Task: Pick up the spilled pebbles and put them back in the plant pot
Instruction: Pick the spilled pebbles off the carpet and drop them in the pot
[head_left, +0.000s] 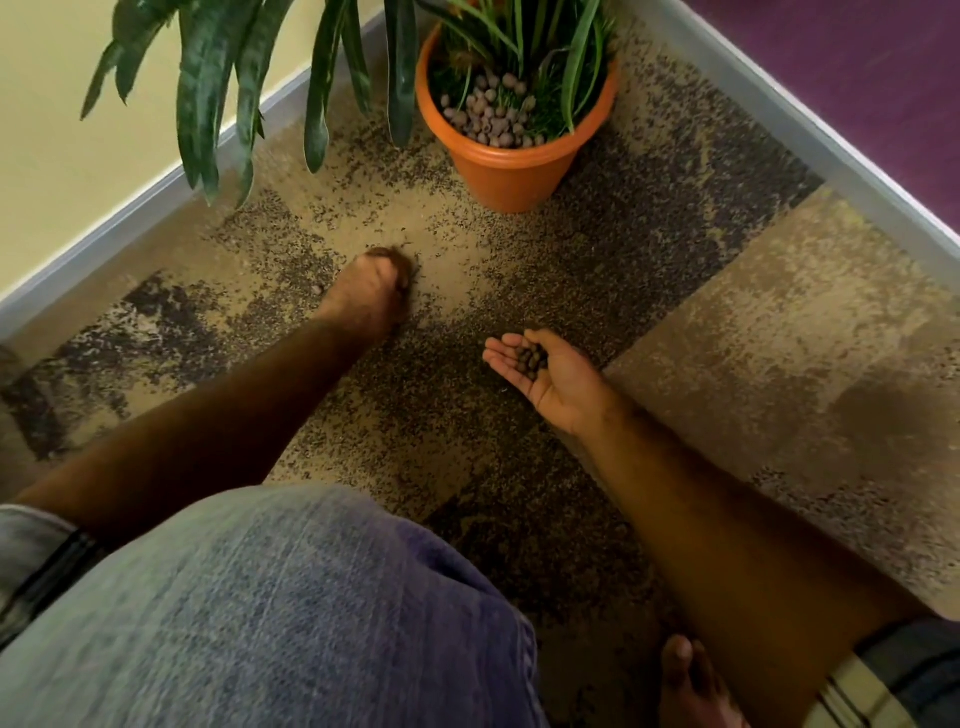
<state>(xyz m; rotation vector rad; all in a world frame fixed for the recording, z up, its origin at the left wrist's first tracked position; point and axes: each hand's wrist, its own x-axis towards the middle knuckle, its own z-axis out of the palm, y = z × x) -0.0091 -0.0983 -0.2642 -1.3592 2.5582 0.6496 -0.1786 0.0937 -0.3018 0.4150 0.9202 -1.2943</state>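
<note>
A small heap of dark pebbles (531, 358) lies in my right hand (550, 382), palm up and cupped, the fingers loosely bent around the pile and the thumb lying beside it. More pebbles, paler ones, fill the orange pot (511, 166) that stands on the carpet (779, 312) ahead of that hand, well apart from it, with thin green leaves rising from among them.

My left hand (376, 291) reaches down to the carpet to the left of the pot, knuckles up and blurred. Its fingers curl under toward the floor; whether they pinch a pebble I cannot tell, since the tips are hidden beneath the hand.

The carpet is mottled tan and dark brown, so loose pebbles on it are hard to make out. A second plant (244, 98) with broad dark leaves hangs over the left of the scene, near a pale wall (78, 156) and grey skirting. My denim-covered knee (285, 613) fills the foreground, and a bare foot (691, 680) rests on the carpet below my right forearm.
</note>
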